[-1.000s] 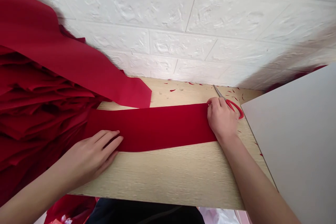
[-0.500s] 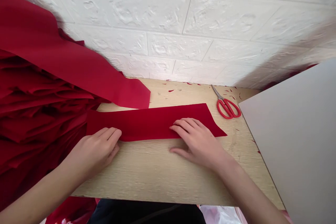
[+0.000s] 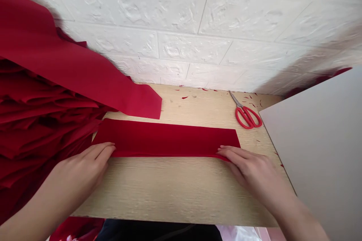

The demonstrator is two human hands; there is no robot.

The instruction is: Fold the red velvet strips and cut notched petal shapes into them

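A long dark red strip of fabric (image 3: 169, 139) lies across the wooden table in front of me, its near edge slightly raised. My left hand (image 3: 90, 162) pinches that edge at the strip's left end, fingers closed on it. At the right end my right hand (image 3: 249, 165) grips the same edge, with the fingertips on top and the thumb partly hidden underneath. The strip is stretched straight between both hands.
Red-handled scissors (image 3: 248, 116) lie near the wall, among small red scraps (image 3: 184, 98). A heap of red fabric (image 3: 42, 113) fills the left side, a long piece (image 3: 113, 79) draped over it. A pale board (image 3: 319, 147) stands at the right. White brick-patterned wall (image 3: 181, 11) closes the back.
My right hand has moved right, from lying on the strip to gripping its near right corner. My left hand has shifted left along the edge. The strip has been turned slightly and pulled straight.
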